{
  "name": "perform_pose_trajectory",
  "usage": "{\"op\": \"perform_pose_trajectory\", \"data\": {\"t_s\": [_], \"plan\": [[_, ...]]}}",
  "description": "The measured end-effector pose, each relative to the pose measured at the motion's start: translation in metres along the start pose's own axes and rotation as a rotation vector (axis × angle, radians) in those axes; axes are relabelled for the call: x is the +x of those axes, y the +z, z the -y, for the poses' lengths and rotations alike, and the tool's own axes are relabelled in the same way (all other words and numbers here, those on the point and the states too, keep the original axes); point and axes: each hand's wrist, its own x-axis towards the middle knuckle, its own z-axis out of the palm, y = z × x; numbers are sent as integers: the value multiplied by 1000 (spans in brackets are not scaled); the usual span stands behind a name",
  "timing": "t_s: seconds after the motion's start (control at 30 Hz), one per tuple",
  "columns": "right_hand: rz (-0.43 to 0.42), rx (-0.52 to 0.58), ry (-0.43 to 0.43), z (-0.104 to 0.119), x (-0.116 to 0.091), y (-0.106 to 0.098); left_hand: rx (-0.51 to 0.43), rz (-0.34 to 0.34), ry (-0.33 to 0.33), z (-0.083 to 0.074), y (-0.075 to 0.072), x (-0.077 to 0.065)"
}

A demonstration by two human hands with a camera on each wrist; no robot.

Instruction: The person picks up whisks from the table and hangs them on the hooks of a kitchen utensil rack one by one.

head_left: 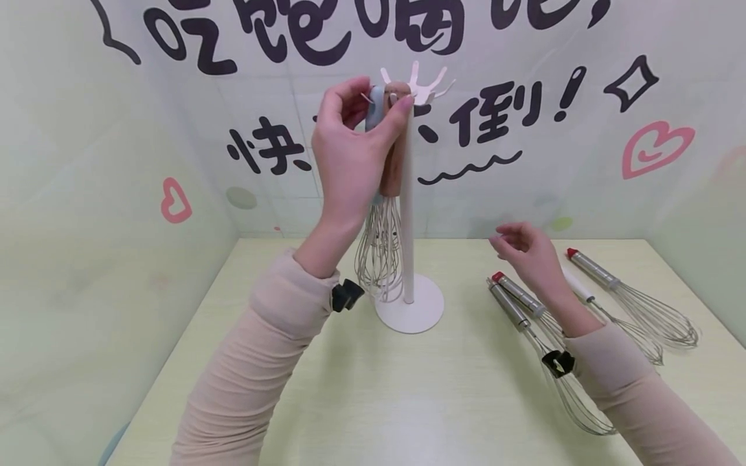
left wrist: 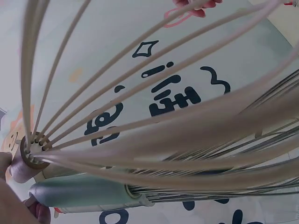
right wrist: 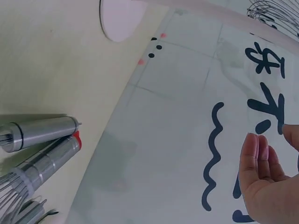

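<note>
At the top of a white whisk stand (head_left: 408, 246), my left hand (head_left: 352, 149) pinches the upper end of a whisk with a brown handle (head_left: 395, 171). Close beside it is a whisk with a light blue handle (head_left: 375, 110), partly hidden by my fingers. Their wire loops hang down along the pole in the head view. From the left wrist, beige whisk wires (left wrist: 107, 70) cross in front of the blue-green handle (left wrist: 84, 191). My right hand (head_left: 533, 259) hovers above the whisks at the right, fingers loosely bent and holding nothing.
Several whisks lie on the table at the right: two steel-handled ones (head_left: 519, 294) side by side, a white-handled one (head_left: 579, 285) and a steel one with a red end (head_left: 594, 268). White hooks (head_left: 431, 87) fan out atop the stand. A printed backdrop (head_left: 274, 213) stands behind.
</note>
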Motion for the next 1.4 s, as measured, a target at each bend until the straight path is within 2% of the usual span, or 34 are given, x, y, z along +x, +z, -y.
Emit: {"op": "perform_pose_trajectory", "data": {"t_s": [0.17, 0.4, 0.6, 0.73, 0.9, 1.23, 1.4], "plan": [[66, -110, 86, -21, 1, 1, 9, -15, 5, 0, 0, 0], [142, -242, 133, -54, -2, 9, 11, -32, 30, 2, 1, 0], [242, -344, 215, -72, -6, 8, -8, -34, 21, 4, 3, -1], [319, -405, 233, -81, -7, 6, -31, -31, 13, 4, 3, -1], [394, -487, 217, -86, -7, 4, -64, -31, -1, 4, 3, -3], [448, -525, 233, -93, -8, 3, -48, -45, -20, 5, 3, -7], [465, -506, 259, -95, -9, 5, -50, -57, -11, 3, 4, -8]]}}
